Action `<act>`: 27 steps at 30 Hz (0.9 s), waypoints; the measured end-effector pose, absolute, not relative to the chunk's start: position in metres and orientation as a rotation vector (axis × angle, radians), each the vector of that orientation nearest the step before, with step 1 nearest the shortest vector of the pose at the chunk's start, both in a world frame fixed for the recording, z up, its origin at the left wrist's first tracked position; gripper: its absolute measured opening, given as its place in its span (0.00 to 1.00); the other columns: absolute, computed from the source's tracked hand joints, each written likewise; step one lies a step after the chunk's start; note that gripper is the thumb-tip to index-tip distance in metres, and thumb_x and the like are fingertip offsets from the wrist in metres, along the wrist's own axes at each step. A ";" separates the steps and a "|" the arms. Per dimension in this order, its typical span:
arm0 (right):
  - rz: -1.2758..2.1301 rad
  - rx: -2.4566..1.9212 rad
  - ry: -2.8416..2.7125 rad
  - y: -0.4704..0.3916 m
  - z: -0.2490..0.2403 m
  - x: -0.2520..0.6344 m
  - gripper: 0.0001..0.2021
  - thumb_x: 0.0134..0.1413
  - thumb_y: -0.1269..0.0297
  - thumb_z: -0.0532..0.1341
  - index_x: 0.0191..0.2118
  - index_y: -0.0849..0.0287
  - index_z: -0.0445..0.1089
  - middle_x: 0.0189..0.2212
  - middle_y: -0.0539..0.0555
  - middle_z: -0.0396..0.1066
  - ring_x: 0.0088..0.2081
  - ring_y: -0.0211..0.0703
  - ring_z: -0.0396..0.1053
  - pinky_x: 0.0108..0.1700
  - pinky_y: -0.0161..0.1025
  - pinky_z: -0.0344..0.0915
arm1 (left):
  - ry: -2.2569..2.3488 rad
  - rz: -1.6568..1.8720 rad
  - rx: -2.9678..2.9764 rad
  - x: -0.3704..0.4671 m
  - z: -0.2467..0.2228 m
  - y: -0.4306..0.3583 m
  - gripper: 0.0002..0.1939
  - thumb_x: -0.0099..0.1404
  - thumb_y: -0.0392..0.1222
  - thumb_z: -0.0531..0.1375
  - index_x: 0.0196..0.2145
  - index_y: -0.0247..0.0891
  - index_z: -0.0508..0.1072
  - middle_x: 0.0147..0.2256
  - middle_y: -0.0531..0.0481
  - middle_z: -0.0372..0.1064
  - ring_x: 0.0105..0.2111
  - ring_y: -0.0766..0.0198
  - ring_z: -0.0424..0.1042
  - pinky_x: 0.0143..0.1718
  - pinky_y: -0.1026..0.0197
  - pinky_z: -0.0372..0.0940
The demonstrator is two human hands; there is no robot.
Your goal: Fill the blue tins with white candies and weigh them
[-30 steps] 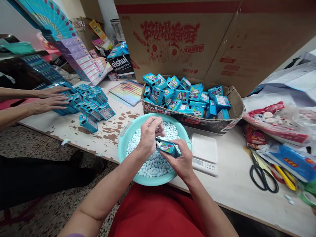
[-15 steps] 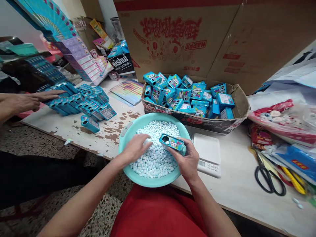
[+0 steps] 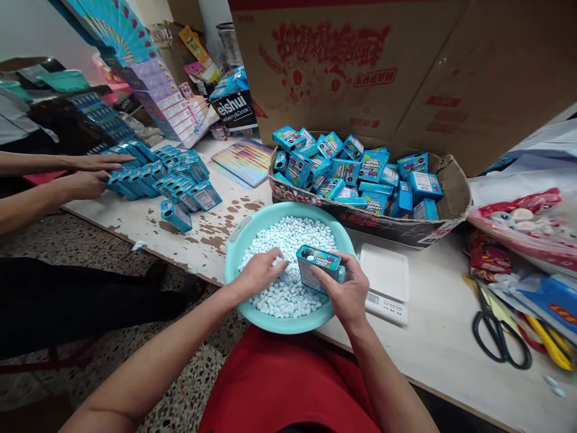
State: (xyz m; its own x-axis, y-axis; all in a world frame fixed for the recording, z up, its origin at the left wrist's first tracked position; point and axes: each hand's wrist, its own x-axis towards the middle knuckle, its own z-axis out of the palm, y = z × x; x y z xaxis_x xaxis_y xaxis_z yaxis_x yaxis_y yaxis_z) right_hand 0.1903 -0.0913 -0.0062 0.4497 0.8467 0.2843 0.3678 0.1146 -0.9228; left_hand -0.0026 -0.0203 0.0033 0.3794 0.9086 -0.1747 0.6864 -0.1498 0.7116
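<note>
A wide turquoise basin (image 3: 232, 264) is filled with small pale round candies (image 3: 288, 307). My left hand (image 3: 261, 272) is in the basin, low over the candies, its fingers curled together with a few pale pieces at the tips. My right hand (image 3: 349, 291) grips a blue candy tin (image 3: 318, 267) above the right side of the basin. The tin's narrow top faces up and has a round opening at its left end, where white candy shows. How full the tin is inside cannot be made out.
A white digital scale (image 3: 385, 273) lies right of the basin. Behind stands a low carton (image 3: 383, 225) heaped with blue tins. Scissors (image 3: 500, 331) lie at the far right. On the left, a co-worker's hands (image 3: 97, 171) touch rows of blue tins (image 3: 180, 174).
The tin in my right hand has tipped, so more of its side shows. My left hand stays among the candies. A second co-worker's hand shows more at the tins. The view has shifted slightly.
</note>
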 end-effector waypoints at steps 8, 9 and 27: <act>0.458 -1.437 -1.375 -0.089 0.001 0.190 0.16 0.45 0.55 0.70 0.39 0.55 0.70 0.34 0.51 0.73 0.36 0.44 0.72 0.41 0.41 0.68 | 0.861 1.034 0.523 0.023 0.044 -0.006 0.12 0.51 0.46 0.63 0.28 0.36 0.65 0.22 0.53 0.65 0.15 0.73 0.60 0.13 0.71 0.48; 0.460 -1.422 -1.403 -0.089 0.000 0.190 0.16 0.45 0.56 0.70 0.39 0.55 0.70 0.34 0.51 0.73 0.36 0.44 0.72 0.41 0.41 0.68 | 0.832 1.073 0.487 0.030 0.047 -0.004 0.12 0.51 0.46 0.62 0.28 0.36 0.66 0.22 0.52 0.66 0.16 0.72 0.61 0.13 0.71 0.50; 0.432 -1.383 -1.454 -0.089 0.001 0.189 0.15 0.47 0.58 0.70 0.40 0.54 0.70 0.34 0.51 0.73 0.37 0.45 0.71 0.41 0.43 0.67 | 0.929 1.220 0.812 0.071 0.054 -0.019 0.15 0.58 0.47 0.63 0.24 0.37 0.63 0.23 0.56 0.63 0.20 0.73 0.62 0.22 0.69 0.58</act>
State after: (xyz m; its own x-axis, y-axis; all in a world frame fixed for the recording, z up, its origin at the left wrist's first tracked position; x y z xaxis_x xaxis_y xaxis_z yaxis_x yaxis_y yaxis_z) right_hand 0.1891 -0.0890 0.0011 0.2007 0.8850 0.4202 0.5125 0.2707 -0.8149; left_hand 0.0707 -0.0191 0.0542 0.0910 0.9852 -0.1450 -0.4018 0.1695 0.8999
